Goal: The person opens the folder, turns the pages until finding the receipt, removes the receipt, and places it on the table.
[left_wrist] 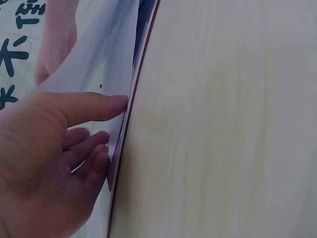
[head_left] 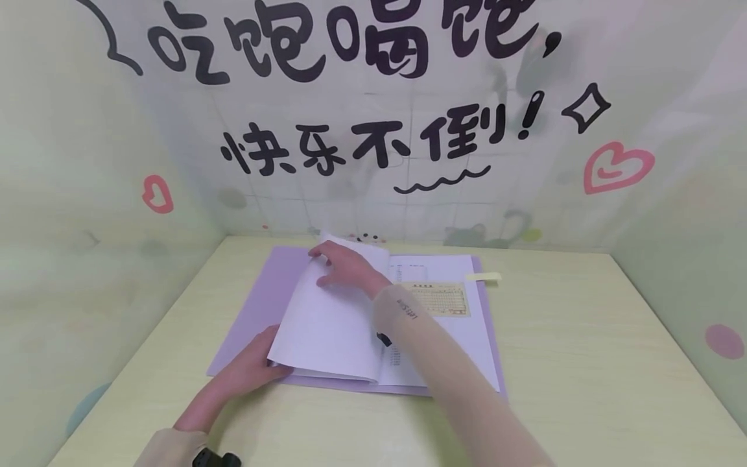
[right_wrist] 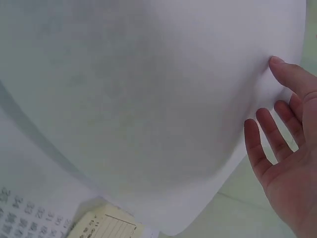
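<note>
An open lilac folder [head_left: 254, 305] lies on the table with white printed sheets [head_left: 432, 362] inside. One white page [head_left: 327, 318] is turned over to the left, bowed and lifted at its outer edge. At that page's upper left, my right hand [head_left: 348, 267] touches it; the right wrist view shows the thumb on its face and the other fingers spread loosely by its edge. My left hand [head_left: 254, 363] is at the page's lower left corner. Its thumb [left_wrist: 96, 108] lies straight against the paper edges along the folder's near side, its other fingers relaxed beside them.
A yellowish printed slip [head_left: 440, 299] lies on the right-hand sheet. A pale yellow tab [head_left: 484, 277] sticks out past the folder's right edge. Under everything is a light wooden table [head_left: 583, 363], closed in by printed curtains [head_left: 373, 207] at the back and sides.
</note>
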`<state>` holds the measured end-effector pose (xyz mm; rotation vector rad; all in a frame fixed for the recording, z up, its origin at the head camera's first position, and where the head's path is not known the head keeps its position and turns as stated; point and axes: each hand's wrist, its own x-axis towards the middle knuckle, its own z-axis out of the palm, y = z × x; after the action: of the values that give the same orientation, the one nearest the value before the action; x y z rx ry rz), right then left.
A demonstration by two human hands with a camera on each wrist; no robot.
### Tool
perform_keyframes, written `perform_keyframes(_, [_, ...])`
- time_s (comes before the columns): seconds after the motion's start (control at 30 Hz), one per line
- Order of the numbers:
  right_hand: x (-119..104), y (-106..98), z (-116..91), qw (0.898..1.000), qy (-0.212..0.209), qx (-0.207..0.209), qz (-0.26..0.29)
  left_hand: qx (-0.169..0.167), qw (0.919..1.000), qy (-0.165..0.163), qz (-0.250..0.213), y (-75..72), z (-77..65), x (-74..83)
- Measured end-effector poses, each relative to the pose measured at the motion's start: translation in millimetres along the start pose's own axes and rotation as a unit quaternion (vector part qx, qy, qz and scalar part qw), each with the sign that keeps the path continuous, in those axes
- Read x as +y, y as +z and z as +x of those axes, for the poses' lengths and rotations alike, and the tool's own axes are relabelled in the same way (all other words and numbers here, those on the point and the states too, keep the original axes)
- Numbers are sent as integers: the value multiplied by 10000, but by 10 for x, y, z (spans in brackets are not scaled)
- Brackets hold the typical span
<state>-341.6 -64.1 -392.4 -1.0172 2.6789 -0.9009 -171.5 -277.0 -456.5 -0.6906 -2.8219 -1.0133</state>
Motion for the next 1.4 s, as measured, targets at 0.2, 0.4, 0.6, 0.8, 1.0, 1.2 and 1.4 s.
perform_keyframes(0.2, [-16,125,36,9994,41,-108,-311,-379,9961,-86,-794,-44,-18,-46])
perform_keyframes(0.4, [33,250,61,9972,139,-145,-724,-620,9919,-467,-1009,-56,-19,-26])
perform_keyframes(0.6, [24,321,32,9958,386,-230,-797,-650,9870,-774,-1250,-19,4,-24])
perform_keyframes(0.8, [-16,386,30,9941,554,-324,-879,-212,9947,-746,-672,16,-17,-27])
perform_keyframes(1.0, [-23,425,37,9919,587,-314,-1086,208,9971,-719,-144,53,-43,28])
perform_keyframes(1.2, [-25,458,49,9926,577,-346,-1007,647,9948,-673,401,59,-106,95])
perform_keyframes(1.4, [14,484,72,9896,619,-407,-1234,670,9940,-632,587,63,-126,96])
